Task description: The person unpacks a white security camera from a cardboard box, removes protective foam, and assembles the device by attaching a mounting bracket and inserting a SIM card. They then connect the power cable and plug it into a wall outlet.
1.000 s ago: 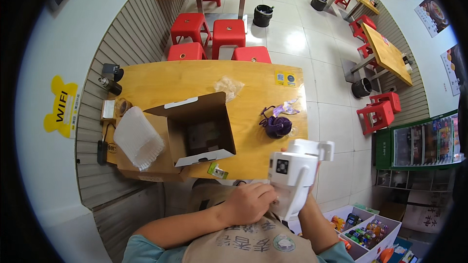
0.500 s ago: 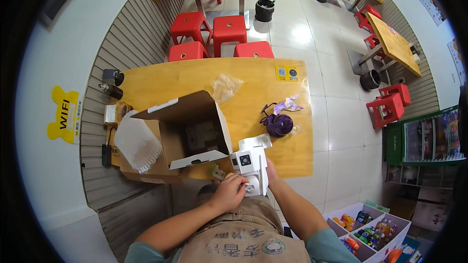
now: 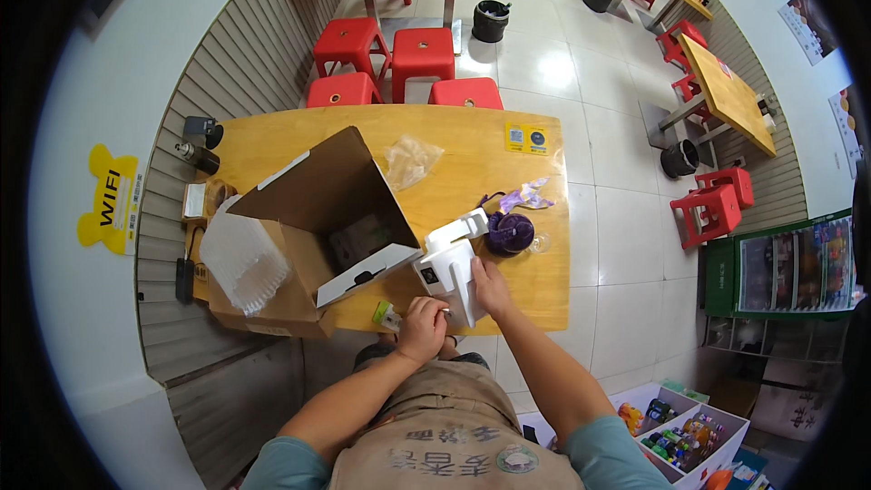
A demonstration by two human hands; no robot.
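Observation:
A white plastic device (image 3: 451,274) with a dark square panel on its side is tilted over the table's near edge. My right hand (image 3: 491,289) grips its right side, thumb on top and the other fingers out of sight beneath. At its lower left end my left hand (image 3: 423,327) is closed, fingertips pinched against the device; what lies between them is too small to make out. Left of the device stands an open cardboard box (image 3: 392,195), flaps raised. A small green and white packet (image 3: 386,315) lies by my left hand.
Behind the device sits a purple drawstring pouch (image 3: 510,233) beside a small clear cup (image 3: 541,243). Clear air-column packaging (image 3: 243,259) rests left of the box, and a crumpled plastic bag (image 3: 413,161) lies behind it. Red stools (image 3: 423,54) stand beyond the table.
The device has moved forward and a little left, away from my body, and tilted with its top end toward the pouch. Both hands moved with it, and my right hand now shows more fully.

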